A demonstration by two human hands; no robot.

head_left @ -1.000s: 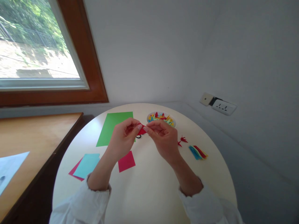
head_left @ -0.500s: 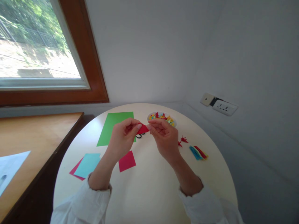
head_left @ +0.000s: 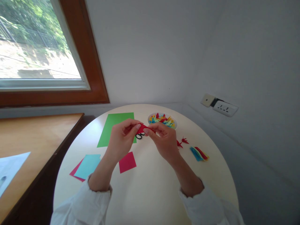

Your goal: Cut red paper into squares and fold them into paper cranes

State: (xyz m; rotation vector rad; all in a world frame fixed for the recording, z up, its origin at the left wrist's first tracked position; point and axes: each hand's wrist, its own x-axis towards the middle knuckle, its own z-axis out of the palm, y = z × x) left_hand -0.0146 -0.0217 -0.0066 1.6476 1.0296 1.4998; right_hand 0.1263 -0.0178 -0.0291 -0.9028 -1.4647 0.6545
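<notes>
Both of my hands are raised over the round cream table (head_left: 150,193) and pinch one small folded piece of red paper (head_left: 141,128). My left hand (head_left: 123,139) grips its left side with thumb and fingers closed. My right hand (head_left: 162,139) pinches its right edge. Black scissors (head_left: 140,135) lie on the table just under the paper, partly hidden by my hands. A white bowl (head_left: 162,119) full of tiny coloured folded paper figures stands just beyond my right hand.
A green sheet (head_left: 112,128) lies at the back left, a pink square (head_left: 127,162) and a light blue sheet (head_left: 87,165) over a pink one nearer me. Small red folded figures (head_left: 182,142) and a stack of coloured strips (head_left: 198,153) lie right. A wooden desk (head_left: 28,147) stands left.
My right hand has slid slightly left and lower along the red paper, closing in toward my left hand. More of the scissors shows below the paper.
</notes>
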